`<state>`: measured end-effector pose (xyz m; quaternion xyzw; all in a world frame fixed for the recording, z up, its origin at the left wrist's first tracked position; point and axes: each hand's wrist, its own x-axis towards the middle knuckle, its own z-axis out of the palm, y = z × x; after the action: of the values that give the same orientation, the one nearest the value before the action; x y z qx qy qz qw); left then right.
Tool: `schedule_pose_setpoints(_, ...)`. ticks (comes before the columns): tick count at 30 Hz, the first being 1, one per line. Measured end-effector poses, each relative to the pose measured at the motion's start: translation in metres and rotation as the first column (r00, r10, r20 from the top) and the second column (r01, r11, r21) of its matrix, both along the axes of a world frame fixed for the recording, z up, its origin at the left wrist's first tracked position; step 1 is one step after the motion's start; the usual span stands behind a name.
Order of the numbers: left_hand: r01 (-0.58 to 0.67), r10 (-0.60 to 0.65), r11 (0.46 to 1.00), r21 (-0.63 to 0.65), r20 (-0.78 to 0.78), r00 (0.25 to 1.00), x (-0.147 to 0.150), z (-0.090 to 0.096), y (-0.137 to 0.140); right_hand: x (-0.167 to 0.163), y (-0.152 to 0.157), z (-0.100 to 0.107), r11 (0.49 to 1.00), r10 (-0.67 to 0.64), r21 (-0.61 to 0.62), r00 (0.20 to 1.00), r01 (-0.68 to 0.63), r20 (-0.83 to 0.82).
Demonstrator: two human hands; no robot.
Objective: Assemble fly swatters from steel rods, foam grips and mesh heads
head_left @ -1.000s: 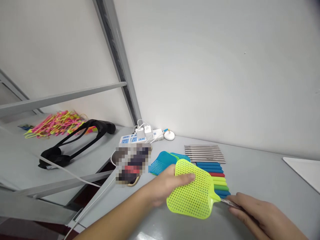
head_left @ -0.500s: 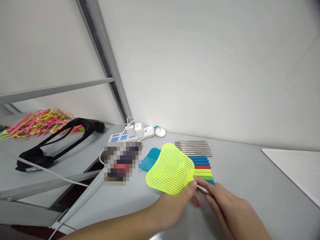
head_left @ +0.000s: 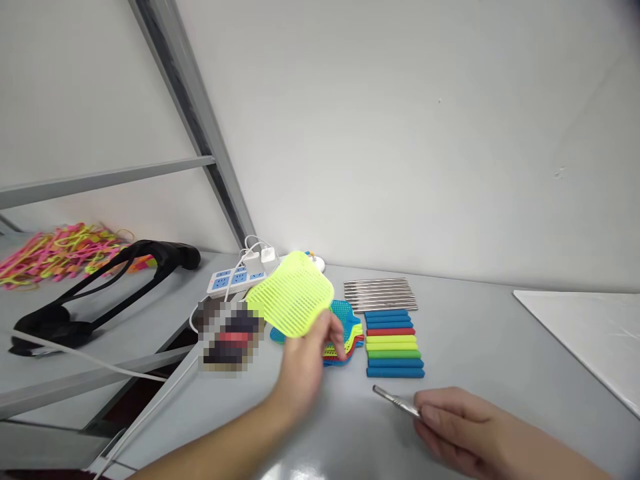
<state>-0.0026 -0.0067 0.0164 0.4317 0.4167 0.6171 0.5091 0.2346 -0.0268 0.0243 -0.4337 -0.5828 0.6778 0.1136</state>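
My left hand (head_left: pixel 307 363) pinches the neck of a yellow perforated fly swatter head (head_left: pixel 293 293), which is raised and tilted to the left. Under and behind it lies a stack of blue, yellow and red swatter heads (head_left: pixel 345 312), partly covered by my fingers. My right hand (head_left: pixel 465 427) grips a thin metal rod (head_left: pixel 393 398), its free end pointing up and left, apart from the yellow head. Between the hands and the wall sits a column of blue, red, yellow and green handle sleeves (head_left: pixel 393 343). Just behind them is a row of metal rods (head_left: pixel 380 293).
At the left are a pixelated object (head_left: pixel 233 337), a power strip (head_left: pixel 235 281) with chargers and a white cable (head_left: pixel 150 400). A black curved frame (head_left: pixel 125 287) and a heap of colourful strips (head_left: pixel 65 253) lie beyond the metal rack. A white sheet (head_left: pixel 590 333) lies at right.
The yellow swatter head and the metal rod, close together before, are now apart. My left hand has moved up and left with the head; my right hand has shifted right and down with the rod.
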Motion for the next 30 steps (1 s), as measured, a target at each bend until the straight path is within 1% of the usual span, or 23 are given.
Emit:
schedule_pose_setpoints(1,-0.069,0.067,0.997,0.037,0.062,0.996,-0.006,0.005,0.007,0.005,0.003,0.0,0.997,-0.008,-0.073,1.0,0.007,-0.017)
schedule_pose_setpoints(2,-0.121,0.114,0.99,0.065,0.103,0.988,-0.011,0.009,0.013,0.009,0.007,-0.001,0.995,-0.025,-0.094,0.999,0.023,-0.024)
schedule_pose_setpoints(3,-0.136,0.125,0.987,0.083,0.124,0.984,-0.015,0.012,0.017,0.013,0.01,-0.002,0.997,-0.047,-0.07,0.999,0.045,-0.023)
schedule_pose_setpoints(4,-0.125,0.113,0.988,0.088,0.137,0.984,-0.017,0.014,0.019,0.014,0.012,-0.005,0.998,-0.065,-0.02,0.998,0.064,-0.023)
schedule_pose_setpoints(6,-0.012,0.004,0.998,0.055,0.139,0.99,-0.013,0.014,0.015,0.012,0.012,-0.009,0.99,-0.089,0.109,0.996,0.091,-0.025)
schedule_pose_setpoints(8,0.142,-0.142,0.99,0.008,0.141,0.98,-0.005,0.01,0.006,0.005,0.007,-0.012,0.963,-0.101,0.252,0.995,0.098,0.0)
schedule_pose_setpoints(11,0.322,-0.317,0.947,-0.008,0.143,0.937,0.01,0.001,-0.009,-0.008,-0.003,-0.012,0.889,-0.112,0.453,0.99,0.062,0.085)
schedule_pose_setpoints(14,0.443,-0.432,0.896,-0.032,0.167,0.886,0.018,-0.005,-0.016,-0.016,-0.008,-0.009,0.823,-0.118,0.567,0.987,0.034,0.111)
schedule_pose_setpoints(17,0.506,-0.479,0.86,-0.066,0.238,0.845,0.021,-0.008,-0.018,-0.017,-0.008,-0.008,0.788,-0.095,0.615,0.992,0.023,0.085)
schedule_pose_setpoints(20,0.503,-0.446,0.859,-0.095,0.342,0.827,0.023,-0.009,-0.018,-0.016,-0.007,-0.008,0.766,-0.094,0.643,0.992,0.022,0.079)
schedule_pose_setpoints(22,0.494,-0.42,0.861,-0.119,0.382,0.823,0.023,-0.009,-0.018,-0.016,-0.006,-0.01,0.756,-0.104,0.654,0.991,0.027,0.079)
schedule_pose_setpoints(27,0.492,-0.424,0.861,-0.124,0.356,0.832,0.023,-0.008,-0.018,-0.017,-0.005,-0.015,0.737,-0.125,0.674,0.99,0.046,0.069)
schedule_pose_setpoints(30,0.485,-0.433,0.867,-0.113,0.309,0.847,0.024,-0.012,-0.018,-0.018,-0.005,-0.017,0.749,-0.142,0.66,0.986,0.051,0.085)
